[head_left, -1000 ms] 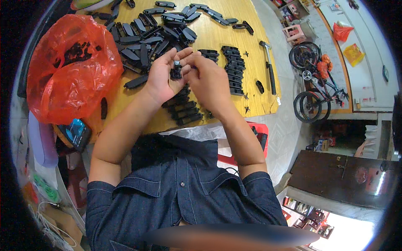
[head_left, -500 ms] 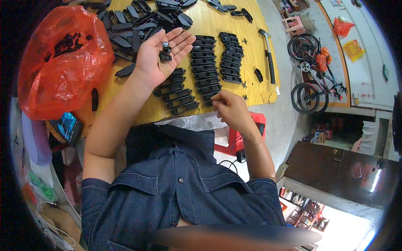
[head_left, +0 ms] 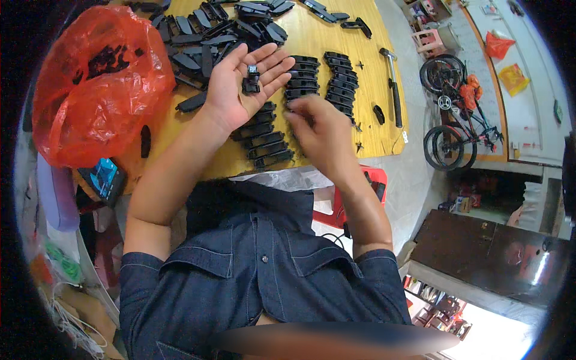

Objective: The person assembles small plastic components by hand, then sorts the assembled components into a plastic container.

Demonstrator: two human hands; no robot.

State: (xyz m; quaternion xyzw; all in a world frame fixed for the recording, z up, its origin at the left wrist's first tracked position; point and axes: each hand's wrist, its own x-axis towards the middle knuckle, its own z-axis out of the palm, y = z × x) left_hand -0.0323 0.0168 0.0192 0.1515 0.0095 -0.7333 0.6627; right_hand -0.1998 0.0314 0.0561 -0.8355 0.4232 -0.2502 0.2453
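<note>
My left hand [head_left: 223,90] is palm up above the table with its fingers stretched out, and a few small black plastic pieces [head_left: 252,81] rest loose on it. To its right, my right hand [head_left: 324,135] has thumb and fingertips drawn together in a pinch. Whatever those fingers may hold is hidden. Beneath and beyond the hands, black slotted plastic parts stand in three side-by-side rows: a left row [head_left: 267,147], a middle row [head_left: 303,75] partly covered by my right hand, and a right row [head_left: 341,75].
A heap of black plastic parts [head_left: 222,39] covers the far left of the yellow table [head_left: 375,36]. A red plastic bag [head_left: 102,120] with black pieces stands left. Toward the right edge lie a hammer [head_left: 395,90], a curved black part [head_left: 378,114] and small cross-shaped pieces [head_left: 360,64].
My right hand has moved up and left from the near end of the middle row toward my left palm. The left hand remains palm up with the small pieces on it.
</note>
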